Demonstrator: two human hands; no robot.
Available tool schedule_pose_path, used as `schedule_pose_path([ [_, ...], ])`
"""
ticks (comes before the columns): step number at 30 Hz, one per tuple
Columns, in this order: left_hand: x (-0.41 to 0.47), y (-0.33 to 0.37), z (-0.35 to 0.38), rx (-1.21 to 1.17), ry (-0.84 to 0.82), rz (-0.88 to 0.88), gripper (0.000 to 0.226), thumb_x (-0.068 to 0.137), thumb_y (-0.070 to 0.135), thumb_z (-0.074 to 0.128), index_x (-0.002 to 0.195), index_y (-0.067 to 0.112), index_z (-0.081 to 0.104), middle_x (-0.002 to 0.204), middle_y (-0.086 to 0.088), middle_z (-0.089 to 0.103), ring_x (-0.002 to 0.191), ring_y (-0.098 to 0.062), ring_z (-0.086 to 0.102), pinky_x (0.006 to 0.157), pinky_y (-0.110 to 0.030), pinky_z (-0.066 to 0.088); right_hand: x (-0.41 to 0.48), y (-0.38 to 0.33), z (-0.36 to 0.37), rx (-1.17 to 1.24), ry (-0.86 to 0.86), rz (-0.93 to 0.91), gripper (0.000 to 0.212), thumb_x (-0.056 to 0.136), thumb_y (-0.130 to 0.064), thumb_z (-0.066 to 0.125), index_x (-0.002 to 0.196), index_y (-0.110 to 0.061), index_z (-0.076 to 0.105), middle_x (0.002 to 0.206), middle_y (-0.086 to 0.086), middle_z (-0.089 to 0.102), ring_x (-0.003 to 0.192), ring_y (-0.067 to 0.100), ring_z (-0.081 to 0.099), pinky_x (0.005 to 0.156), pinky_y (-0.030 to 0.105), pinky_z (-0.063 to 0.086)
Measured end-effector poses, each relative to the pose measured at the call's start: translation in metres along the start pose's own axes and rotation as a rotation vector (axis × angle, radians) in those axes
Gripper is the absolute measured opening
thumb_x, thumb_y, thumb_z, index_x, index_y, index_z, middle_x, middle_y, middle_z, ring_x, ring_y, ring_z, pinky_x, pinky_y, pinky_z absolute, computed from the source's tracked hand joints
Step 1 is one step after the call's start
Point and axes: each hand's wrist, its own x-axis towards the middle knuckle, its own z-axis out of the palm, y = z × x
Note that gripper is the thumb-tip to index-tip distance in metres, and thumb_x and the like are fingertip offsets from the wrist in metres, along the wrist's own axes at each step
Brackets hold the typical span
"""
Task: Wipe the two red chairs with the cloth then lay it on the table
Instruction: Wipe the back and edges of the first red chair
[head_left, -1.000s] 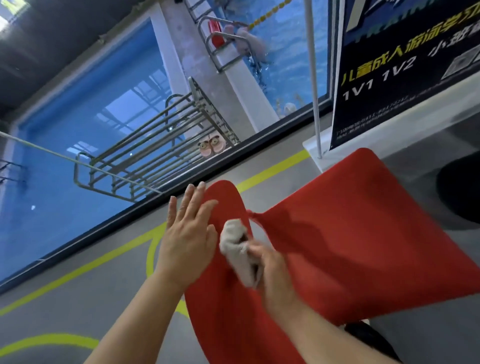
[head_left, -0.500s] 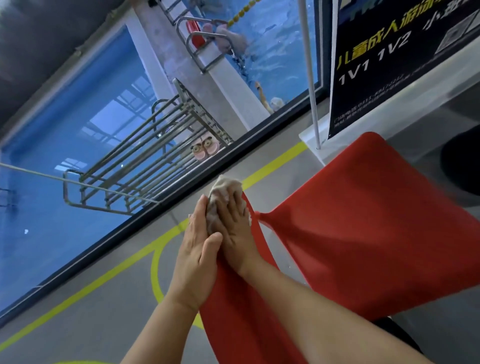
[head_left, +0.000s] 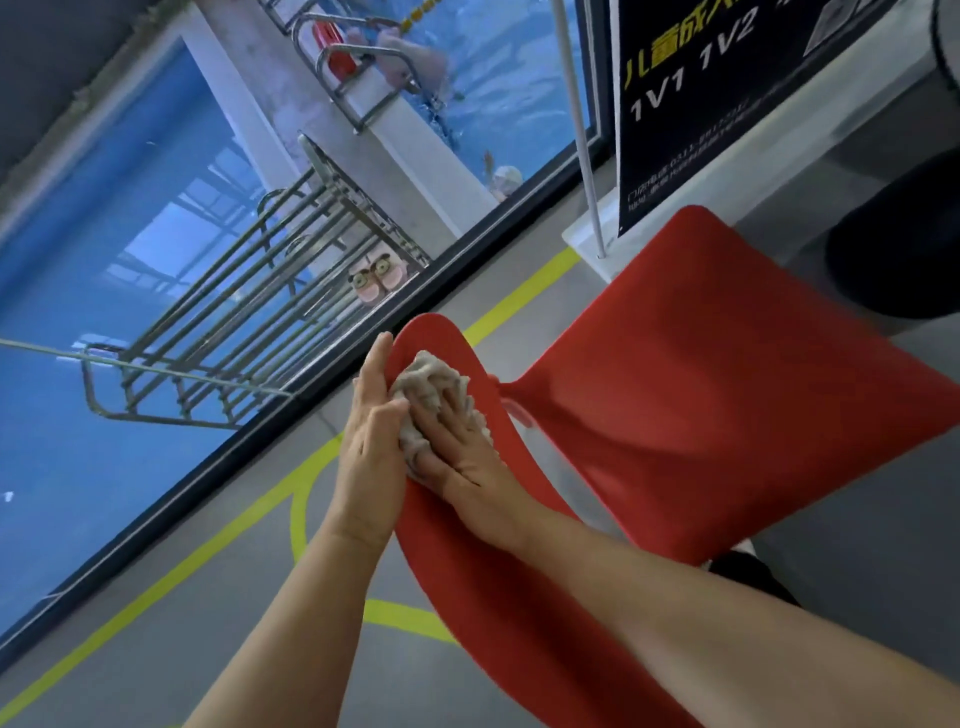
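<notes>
On the upper part of the red chair's (head_left: 691, 395) backrest, my right hand (head_left: 457, 457) lies flat with its fingers spread, pressing the crumpled beige cloth (head_left: 428, 387) down against the plastic. The cloth bunches up above my fingertips and pokes out on both sides of the hand, so it is pinned under my palm and fingers, not pinched between them. My left hand (head_left: 371, 441) stands edge-on just beside it, fingers straight and held together, the palm laid against the left rim of the backrest and touching the side of the cloth. It holds nothing; it only braces the edge.

I count two hands, one cloth and one red chair in view; I see only its curved backrest under my hands and its broad seat off to the right, joined by a narrow neck. A dark round object (head_left: 904, 234) sits near the far right edge, too cut off to make out.

Below the chair the grey floor (head_left: 156, 649) carries yellow painted lines (head_left: 218, 540). Past a dark window frame (head_left: 291, 400) lies blue pool water, with one metal railing structure (head_left: 234, 322) and one pair of pink slippers (head_left: 375, 278) beside it. One dark banner (head_left: 691, 104) with yellow and white lettering hangs near the upper right, next to a white pole (head_left: 579, 130).
</notes>
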Motion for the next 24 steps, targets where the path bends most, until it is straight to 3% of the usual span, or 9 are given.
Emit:
schedule_pose_path([
  [3,-0.015,-0.001,-0.002,0.117,0.045,-0.015,0.069,0.070,0.035,0.040,0.138,0.026,0.035,0.149,-0.004,0.033,0.138,-0.019,0.028,0.114,-0.046,0.024,-0.028,-0.007,-0.002,-0.052,-0.083,-0.029,0.053,0.099,-0.016,0.038,0.141,-0.029,0.008,0.154,-0.011,-0.003,0.145,0.017,-0.016,0.118,0.051,-0.009],
  [4,-0.022,-0.002,-0.001,0.152,0.059,-0.006,0.068,0.069,0.037,0.039,0.136,0.029,0.037,0.151,-0.003,0.030,0.140,-0.018,0.024,0.116,-0.045,0.020,-0.039,-0.009,-0.002,-0.060,-0.102,-0.028,0.052,0.099,-0.015,0.038,0.141,-0.027,0.009,0.153,-0.010,-0.003,0.145,0.017,-0.015,0.118,0.050,-0.009],
  [8,-0.050,-0.001,0.008,0.409,0.061,0.058,0.061,0.075,0.035,0.034,0.136,0.037,0.029,0.154,0.007,0.020,0.139,0.002,0.012,0.114,-0.013,0.008,-0.074,-0.017,-0.004,-0.058,-0.177,0.003,0.051,0.099,-0.011,0.039,0.138,-0.028,0.012,0.151,-0.012,-0.003,0.145,0.013,-0.013,0.119,0.048,-0.009],
  [12,-0.073,-0.003,0.017,0.643,0.024,0.145,0.059,0.082,0.021,0.033,0.140,0.027,0.028,0.154,0.007,0.016,0.139,0.004,0.006,0.114,-0.016,-0.008,-0.105,-0.023,-0.017,-0.038,-0.307,0.043,0.050,0.100,-0.012,0.039,0.141,-0.025,0.014,0.147,-0.022,-0.005,0.134,-0.016,-0.016,0.114,0.016,-0.016],
  [13,-0.078,-0.002,0.019,0.657,0.023,0.154,0.059,0.081,0.020,0.032,0.139,0.027,0.028,0.154,0.007,0.016,0.140,0.003,0.006,0.114,-0.017,-0.010,-0.116,-0.023,-0.021,-0.038,-0.347,0.060,0.050,0.100,-0.014,0.038,0.144,-0.026,0.017,0.150,-0.022,-0.004,0.134,-0.017,-0.016,0.115,0.016,-0.016],
  [15,-0.083,-0.001,0.023,0.698,0.027,0.172,0.059,0.081,0.021,0.031,0.139,0.026,0.027,0.154,0.005,0.015,0.141,-0.001,0.006,0.114,-0.021,-0.014,-0.136,-0.021,-0.028,-0.062,-0.402,0.100,0.049,0.101,-0.019,0.036,0.147,-0.029,0.019,0.156,-0.021,0.000,0.140,-0.006,-0.016,0.119,0.037,-0.012],
  [17,-0.086,0.000,0.027,0.807,0.028,0.195,0.059,0.081,0.021,0.030,0.140,0.022,0.027,0.155,0.002,0.014,0.142,-0.005,0.004,0.113,-0.022,-0.017,-0.148,-0.022,-0.030,-0.057,-0.416,0.126,0.049,0.101,-0.023,0.035,0.146,-0.033,0.020,0.156,-0.022,0.002,0.142,-0.002,-0.017,0.119,0.046,-0.009],
  [22,-0.065,-0.002,0.027,1.268,-0.008,0.084,0.061,0.088,0.024,0.038,0.145,0.021,0.016,0.157,-0.005,-0.004,0.143,-0.016,-0.012,0.115,-0.034,-0.015,-0.123,-0.010,-0.031,-0.065,-0.425,0.168,0.051,0.101,-0.021,0.038,0.145,-0.031,0.014,0.148,-0.029,-0.006,0.137,-0.007,-0.018,0.116,0.026,-0.015],
  [24,-0.052,0.002,0.022,1.339,-0.046,0.050,0.060,0.090,0.026,0.036,0.146,0.018,0.013,0.157,-0.008,-0.005,0.143,-0.018,-0.013,0.117,-0.036,-0.011,-0.106,0.002,-0.032,-0.117,-0.452,0.190,0.053,0.100,-0.024,0.038,0.146,-0.028,0.012,0.150,-0.022,-0.006,0.134,-0.008,-0.017,0.110,0.018,-0.015],
])
